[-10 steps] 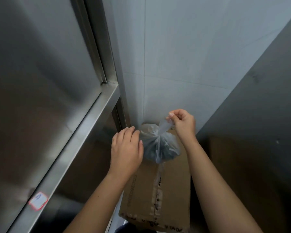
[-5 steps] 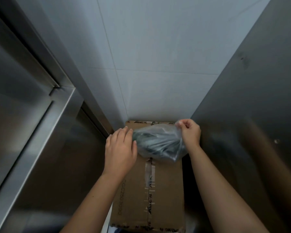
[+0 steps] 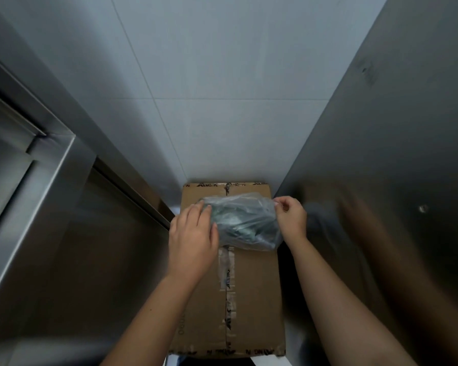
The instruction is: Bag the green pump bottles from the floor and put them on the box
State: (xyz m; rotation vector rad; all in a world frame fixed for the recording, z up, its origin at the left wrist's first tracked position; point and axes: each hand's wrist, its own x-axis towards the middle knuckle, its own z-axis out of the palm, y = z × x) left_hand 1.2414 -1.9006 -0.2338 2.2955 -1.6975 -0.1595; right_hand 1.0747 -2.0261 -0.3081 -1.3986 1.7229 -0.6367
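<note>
The box (image 3: 251, 299) is plain brown cardboard, matt, scuffed along its near edge; the tape (image 3: 226, 262) down its seam is glossy clear plastic, wrinkled and peeling in places; the bag (image 3: 249, 207) lying on it is thin translucent plastic film, crinkled, with a soft sheen; the left panel (image 3: 64, 260) and the right panel (image 3: 381, 128) are smooth brushed metal with dull reflections; the wall (image 3: 222, 75) is smooth pale tile with a satin finish.

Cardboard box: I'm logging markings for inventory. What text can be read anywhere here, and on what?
"ANG N", partly legible: black print on the tape along the far edge of the cardboard box.
Same print on centre seam and near edge: too blurred.
Grey characters down the box's left side: too blurred.
Plastic bag: none visible.
</note>
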